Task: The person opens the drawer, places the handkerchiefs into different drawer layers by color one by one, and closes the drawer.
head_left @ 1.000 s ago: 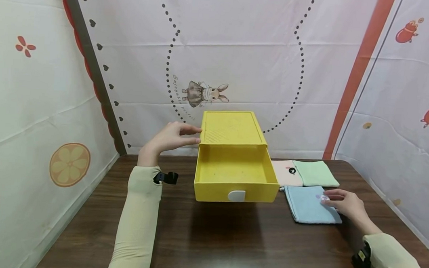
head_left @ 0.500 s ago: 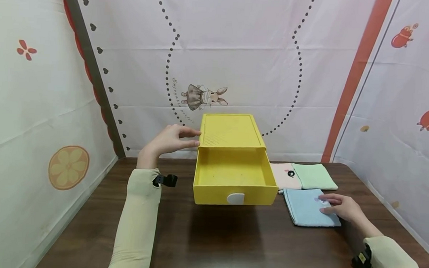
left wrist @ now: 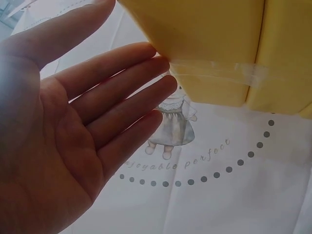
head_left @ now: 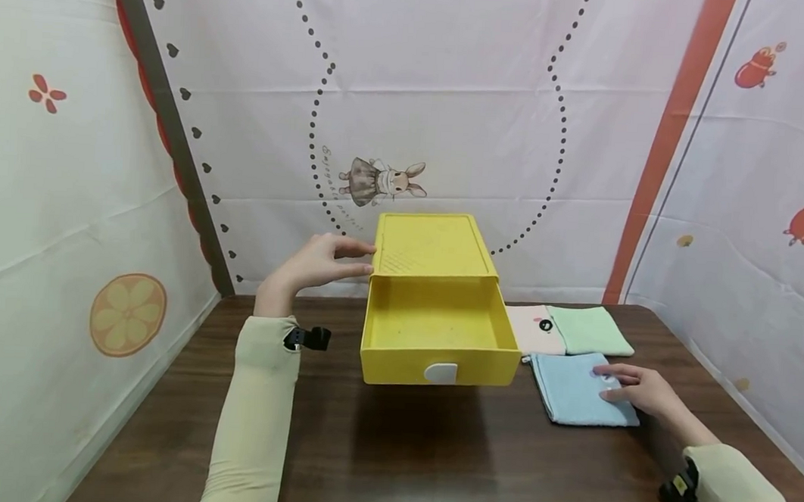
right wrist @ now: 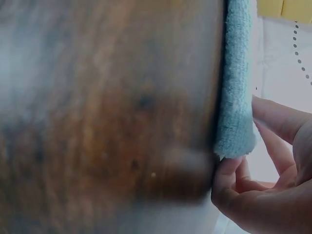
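Observation:
A yellow drawer box (head_left: 436,245) stands ahead, its drawer (head_left: 442,333) pulled out toward me and bare inside. My left hand (head_left: 309,265) touches the box's left side with its fingertips; the left wrist view shows these fingers (left wrist: 117,92) nearly straight. At the right lies a folded blue towel (head_left: 575,389), flat on the table. My right hand (head_left: 647,389) rests on its right part, thumb and forefinger apart on top. In the right wrist view, the lower fingers (right wrist: 229,180) bend loosely at the edge of the towel (right wrist: 239,83).
A pink towel (head_left: 531,327) and a green towel (head_left: 590,329) lie behind the blue one, the pink partly hidden by the drawer. White printed cloth (head_left: 463,133) hangs round the brown table (head_left: 425,464) at the back and sides.
The right hand's forefinger has shifted slightly left and the thumb slightly nearer on the blue towel. The whole view tilted a little. Box, drawer and left hand keep their places.

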{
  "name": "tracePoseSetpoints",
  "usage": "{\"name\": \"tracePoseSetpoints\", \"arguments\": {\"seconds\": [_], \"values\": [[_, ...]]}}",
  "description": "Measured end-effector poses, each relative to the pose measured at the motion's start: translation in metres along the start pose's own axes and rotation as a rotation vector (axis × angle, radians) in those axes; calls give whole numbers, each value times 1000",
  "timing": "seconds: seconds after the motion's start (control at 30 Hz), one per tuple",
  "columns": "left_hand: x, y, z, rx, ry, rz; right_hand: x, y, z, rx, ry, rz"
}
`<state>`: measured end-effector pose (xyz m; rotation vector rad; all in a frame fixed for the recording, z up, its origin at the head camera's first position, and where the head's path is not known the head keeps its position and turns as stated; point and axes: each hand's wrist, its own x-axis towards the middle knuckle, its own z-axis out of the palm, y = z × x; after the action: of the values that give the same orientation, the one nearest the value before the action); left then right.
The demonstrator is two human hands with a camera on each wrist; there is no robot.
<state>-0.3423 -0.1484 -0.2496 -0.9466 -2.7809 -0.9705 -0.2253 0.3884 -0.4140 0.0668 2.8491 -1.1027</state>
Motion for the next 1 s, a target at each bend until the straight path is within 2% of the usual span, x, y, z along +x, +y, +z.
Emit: {"name": "tracePoseSetpoints", "arguments": {"seconds": [0.2, 1.0], "values": [[1, 0, -1, 4, 8, 12, 2, -2, -2, -6, 27, 8], [2, -2, -2, 6, 3, 0, -4, -8, -5, 29, 0, 1]]}}
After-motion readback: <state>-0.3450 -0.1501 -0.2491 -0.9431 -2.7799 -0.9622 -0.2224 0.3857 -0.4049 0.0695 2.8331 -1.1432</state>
